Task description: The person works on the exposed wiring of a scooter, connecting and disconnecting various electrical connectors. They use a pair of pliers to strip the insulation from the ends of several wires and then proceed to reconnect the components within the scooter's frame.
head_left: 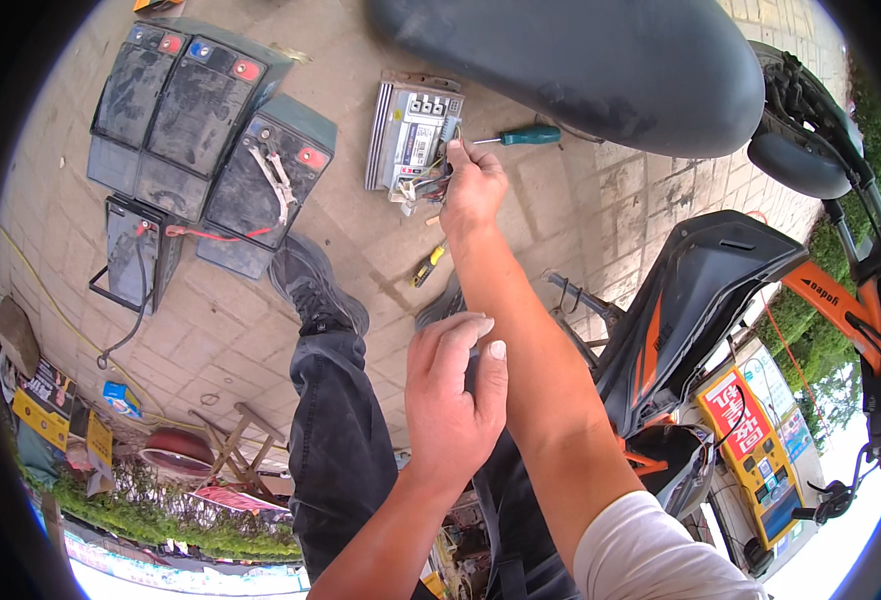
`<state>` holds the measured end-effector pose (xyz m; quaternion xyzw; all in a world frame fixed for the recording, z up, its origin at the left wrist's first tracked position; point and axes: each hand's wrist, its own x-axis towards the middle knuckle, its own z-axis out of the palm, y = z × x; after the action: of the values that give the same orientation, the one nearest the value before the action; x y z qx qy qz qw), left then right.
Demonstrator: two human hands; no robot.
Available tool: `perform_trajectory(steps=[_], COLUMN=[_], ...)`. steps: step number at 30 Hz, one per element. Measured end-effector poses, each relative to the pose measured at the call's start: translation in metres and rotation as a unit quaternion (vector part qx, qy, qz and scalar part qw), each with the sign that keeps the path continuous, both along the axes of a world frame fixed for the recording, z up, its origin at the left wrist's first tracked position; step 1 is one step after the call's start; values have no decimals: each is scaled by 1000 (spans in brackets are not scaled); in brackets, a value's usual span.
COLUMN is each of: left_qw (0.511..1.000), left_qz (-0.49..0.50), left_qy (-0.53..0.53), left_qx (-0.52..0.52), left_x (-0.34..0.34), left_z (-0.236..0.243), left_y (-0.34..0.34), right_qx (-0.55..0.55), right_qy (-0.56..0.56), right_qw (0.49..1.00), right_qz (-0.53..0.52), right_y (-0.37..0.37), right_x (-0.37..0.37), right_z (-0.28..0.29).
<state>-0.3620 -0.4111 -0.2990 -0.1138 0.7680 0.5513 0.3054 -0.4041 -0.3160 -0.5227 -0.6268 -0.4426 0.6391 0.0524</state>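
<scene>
My right hand (474,190) at wires (408,188) sticking out of metal case (388,130); can't tell grip. My left hand (452,395) loose, empty.

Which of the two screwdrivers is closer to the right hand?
The green-handled screwdriver, its shaft right beside the right hand. The yellow-and-black screwdriver lies farther off, close to the right shoe.

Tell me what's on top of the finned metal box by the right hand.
The box carries a pale label and a row of three square fittings; thin wires lie across its near end. Whatever is behind the right hand is covered.
</scene>
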Motion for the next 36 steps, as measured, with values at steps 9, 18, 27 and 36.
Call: perform_trajectory(steps=[9,18,27,36], left_qw=[1000,1000,1000,1000], left_qz=[0,-3,5,14], left_qy=[-28,-29,-30,-12], left_qx=[4,5,0,3], left_x=[-3,-6,-10,-10], left_z=[2,1,2,0], left_y=[-2,-1,-1,-2], right_qx=[21,52,78,104], right_qy=[5,-33,-17,-64], right_qw=[1000,998,996,990], right_qz=[1,-1,29,72], right_y=[-4,-5,-15,-7], right_x=[2,1,-7,-5], right_z=[-4,-3,1,3])
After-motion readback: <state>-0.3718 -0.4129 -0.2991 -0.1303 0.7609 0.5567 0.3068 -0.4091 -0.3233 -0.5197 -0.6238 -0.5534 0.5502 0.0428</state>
